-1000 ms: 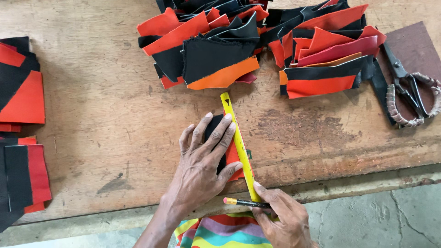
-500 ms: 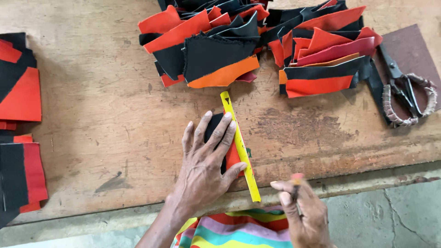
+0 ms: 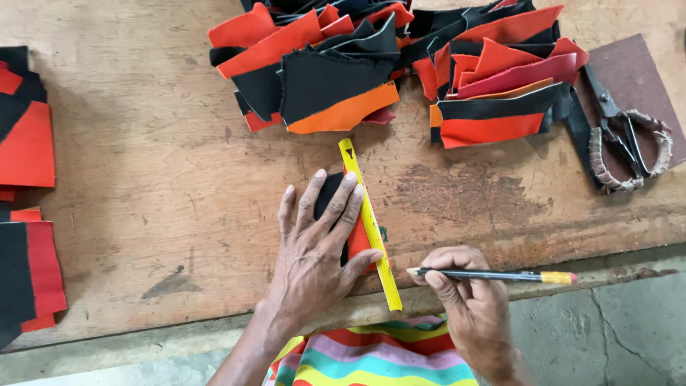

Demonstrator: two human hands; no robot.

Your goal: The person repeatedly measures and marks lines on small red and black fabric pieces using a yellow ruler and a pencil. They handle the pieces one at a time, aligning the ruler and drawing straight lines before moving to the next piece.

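Head view: left hand (image 3: 314,257), fingers spread, presses the yellow plastic ruler (image 3: 369,221) onto a red-and-black fabric piece (image 3: 355,239); right hand (image 3: 468,300) fingers pinch a dark pencil (image 3: 493,274).

Head view, straight down, close.

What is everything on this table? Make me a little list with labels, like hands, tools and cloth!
Left hand: left hand pressed flat on a small black and red cloth piece, holding it beside the yellow ruler
Right hand: right hand holds a pencil lying sideways, tip toward the ruler
Surface: worn wooden table
Cloth: piles of red, black and orange pieces at the far side; more stacks on the left edge
Other tools: scissors with wrapped handles, on a dark board
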